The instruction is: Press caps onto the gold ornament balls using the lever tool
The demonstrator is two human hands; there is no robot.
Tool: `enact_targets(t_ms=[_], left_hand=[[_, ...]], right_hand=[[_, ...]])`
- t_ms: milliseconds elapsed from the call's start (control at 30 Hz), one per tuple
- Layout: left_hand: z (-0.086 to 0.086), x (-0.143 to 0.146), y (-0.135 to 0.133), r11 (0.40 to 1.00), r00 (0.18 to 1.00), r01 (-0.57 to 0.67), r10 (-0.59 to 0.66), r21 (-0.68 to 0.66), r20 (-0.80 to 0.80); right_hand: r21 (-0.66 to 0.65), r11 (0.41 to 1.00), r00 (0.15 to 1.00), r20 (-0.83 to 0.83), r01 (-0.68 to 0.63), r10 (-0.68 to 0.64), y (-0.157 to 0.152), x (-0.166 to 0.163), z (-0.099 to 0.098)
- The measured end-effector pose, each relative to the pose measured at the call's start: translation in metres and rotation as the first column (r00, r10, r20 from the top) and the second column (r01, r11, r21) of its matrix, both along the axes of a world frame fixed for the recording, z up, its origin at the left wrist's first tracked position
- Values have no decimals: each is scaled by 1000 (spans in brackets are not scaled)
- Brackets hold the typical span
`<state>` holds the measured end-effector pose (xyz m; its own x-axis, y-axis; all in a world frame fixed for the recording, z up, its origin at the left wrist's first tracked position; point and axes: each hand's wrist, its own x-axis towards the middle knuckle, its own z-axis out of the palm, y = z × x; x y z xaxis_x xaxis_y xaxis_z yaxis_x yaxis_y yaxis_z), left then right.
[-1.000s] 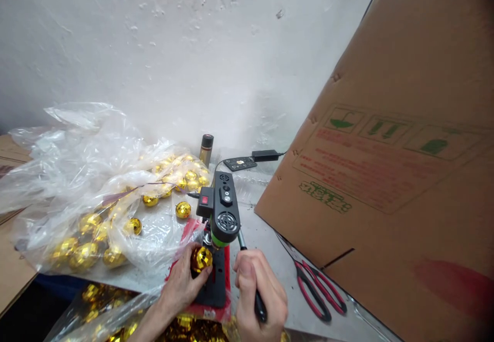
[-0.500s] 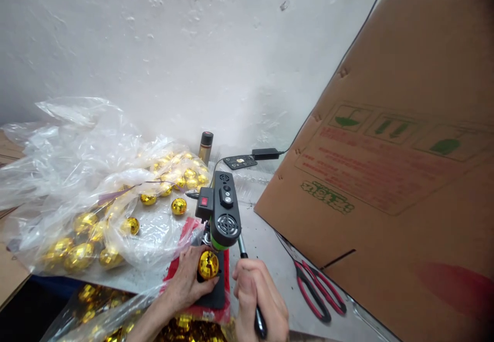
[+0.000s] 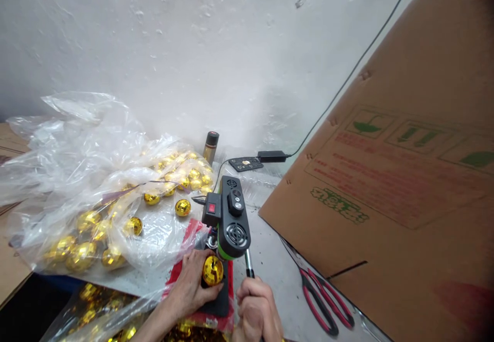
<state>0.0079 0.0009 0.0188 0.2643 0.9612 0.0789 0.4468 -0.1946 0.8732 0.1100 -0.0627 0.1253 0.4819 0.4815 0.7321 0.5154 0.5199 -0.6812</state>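
The left hand has its fingers grasping a gold ball and sets it on the black base under the head of a small drill press. At 3 o'clock of the ball, the right hand is clenched round the press lever. A clear bag of more gold balls lies at 10 o'clock on the worktop. Red scissors lie at 3 o'clock, below a leaning cardboard box.
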Motion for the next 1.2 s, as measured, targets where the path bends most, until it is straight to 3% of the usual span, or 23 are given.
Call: enact_targets(t_ms=[300, 600, 833, 1200], left_hand=[[-8, 2, 0, 999, 1000, -24, 24, 39, 15], [-3, 0, 1, 1000, 1000, 0, 0, 9, 16], [-13, 0, 1, 1000, 1000, -6, 6, 29, 23], [0, 1, 1, 1000, 1000, -1, 1, -19, 2]], right_hand=[[19, 1000, 1000, -16, 18, -18, 3, -3, -5], [21, 1000, 1000, 15, 8, -8, 3, 1, -13], [40, 999, 999, 46, -10, 8, 3, 4, -15], [49, 999, 1000, -6, -14, 15, 3, 1, -16]])
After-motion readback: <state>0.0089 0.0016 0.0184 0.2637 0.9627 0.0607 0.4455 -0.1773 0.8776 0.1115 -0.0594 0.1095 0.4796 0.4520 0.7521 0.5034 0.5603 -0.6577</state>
